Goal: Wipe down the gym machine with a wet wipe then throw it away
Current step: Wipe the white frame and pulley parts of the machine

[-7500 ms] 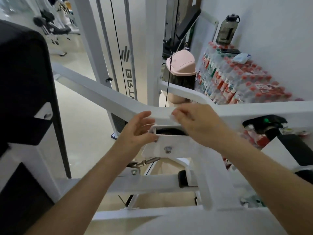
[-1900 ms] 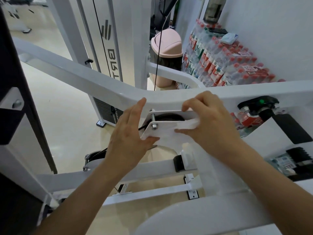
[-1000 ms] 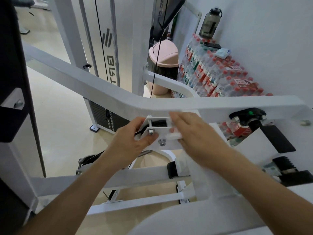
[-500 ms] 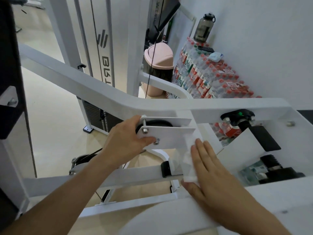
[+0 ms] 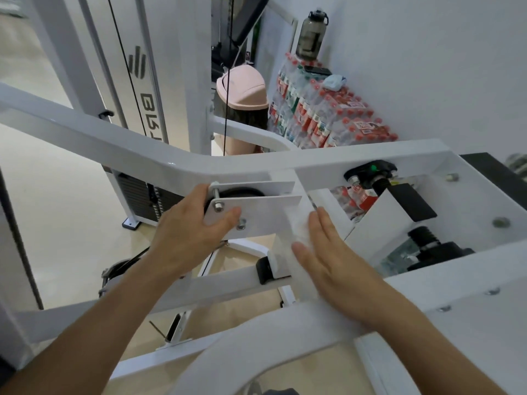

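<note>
The white gym machine frame (image 5: 119, 138) fills the view, with a pulley bracket (image 5: 268, 215) at its centre. My left hand (image 5: 191, 226) grips the left end of that bracket, thumb on its front plate and fingers behind it. My right hand (image 5: 333, 260) lies flat, fingers straight, pressing a white wet wipe (image 5: 299, 229) against the sloping white post just right of the bracket. Most of the wipe is hidden under the fingers. A pink-lidded trash bin (image 5: 242, 95) stands behind the frame by the wall.
Packs of red-capped water bottles (image 5: 328, 115) are stacked against the right wall, with a dark jug (image 5: 310, 35) on top. A black cable (image 5: 226, 81) runs down in front of the bin. The weight stack (image 5: 148, 198) stands left of centre on the beige floor.
My right hand slid the wipe off the bracket plate and down onto the sloping post, then a little back up it. My left hand kept its hold on the bracket.
</note>
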Tool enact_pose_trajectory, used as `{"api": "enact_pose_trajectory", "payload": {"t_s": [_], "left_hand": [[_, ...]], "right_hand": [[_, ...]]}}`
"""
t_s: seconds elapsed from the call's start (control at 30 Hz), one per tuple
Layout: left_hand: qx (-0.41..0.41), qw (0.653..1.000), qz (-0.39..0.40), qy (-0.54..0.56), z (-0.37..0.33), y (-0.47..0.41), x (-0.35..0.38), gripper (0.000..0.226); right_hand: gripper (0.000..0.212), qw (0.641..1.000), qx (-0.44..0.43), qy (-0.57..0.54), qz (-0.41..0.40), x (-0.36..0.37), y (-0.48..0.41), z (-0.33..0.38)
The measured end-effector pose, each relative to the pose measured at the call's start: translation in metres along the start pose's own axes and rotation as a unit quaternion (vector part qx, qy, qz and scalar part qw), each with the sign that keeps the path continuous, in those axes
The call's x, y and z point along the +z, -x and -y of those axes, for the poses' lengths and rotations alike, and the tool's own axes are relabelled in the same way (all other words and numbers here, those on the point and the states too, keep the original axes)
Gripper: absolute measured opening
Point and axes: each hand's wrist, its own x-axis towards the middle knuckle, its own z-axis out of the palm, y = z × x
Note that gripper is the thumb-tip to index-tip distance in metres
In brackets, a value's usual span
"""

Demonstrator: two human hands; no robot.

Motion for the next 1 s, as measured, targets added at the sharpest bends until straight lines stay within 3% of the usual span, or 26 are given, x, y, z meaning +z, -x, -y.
{"api": "enact_pose_trajectory", "payload": {"t_s": [0.07, 0.13, 0.2, 0.33, 0.4, 0.47, 0.53, 0.6, 0.67, 0.73, 0.9, 1.0], "left_hand": [[0.013, 1.000, 0.027, 0.010, 0.002, -0.001, -0.007, 0.030], [0.005, 0.999, 0.035, 0.025, 0.001, -0.003, -0.012, 0.040], [-0.005, 0.999, 0.038, 0.031, -0.003, -0.006, -0.013, 0.048], [-0.027, 0.996, 0.061, -0.056, -0.015, -0.014, -0.008, 0.044], [0.020, 0.993, 0.007, -0.118, -0.027, -0.020, -0.005, 0.047], [0.073, 0.982, -0.035, -0.172, -0.045, -0.030, 0.000, 0.049], [0.087, 0.976, -0.024, -0.196, -0.062, -0.043, 0.009, 0.044], [0.093, 0.971, 0.006, -0.219, -0.072, -0.056, 0.023, 0.039], [0.091, 0.966, 0.037, -0.241, -0.077, -0.069, 0.036, 0.036], [0.082, 0.960, 0.076, -0.257, -0.083, -0.081, 0.046, 0.034], [0.079, 0.951, 0.133, -0.269, -0.092, -0.106, 0.067, 0.041], [0.069, 0.941, 0.155, -0.292, -0.098, -0.117, 0.084, 0.045]], "right_hand": [[0.060, 0.984, 0.009, -0.174, -0.025, -0.010, -0.022, 0.001], [0.047, 0.942, 0.050, -0.328, -0.055, -0.017, -0.040, -0.004], [0.042, 0.931, 0.054, -0.357, -0.062, -0.012, -0.053, -0.013], [0.041, 0.934, -0.024, -0.309, -0.178, -0.020, -0.082, -0.017], [0.041, 0.932, -0.100, -0.270, -0.221, -0.040, -0.104, -0.005], [0.042, 0.957, -0.143, -0.192, -0.166, -0.056, -0.131, 0.009], [0.045, 0.981, -0.180, -0.010, -0.074, -0.057, -0.157, 0.014], [0.046, 0.964, -0.221, 0.145, -0.021, -0.056, -0.174, 0.011], [0.047, 0.951, -0.242, 0.190, -0.028, -0.062, -0.184, -0.003], [0.051, 0.947, -0.218, 0.231, -0.048, -0.073, -0.192, -0.024], [0.056, 0.965, -0.026, 0.254, -0.063, -0.125, -0.217, -0.093], [0.056, 0.963, -0.047, 0.257, -0.070, -0.129, -0.219, -0.101]]}}
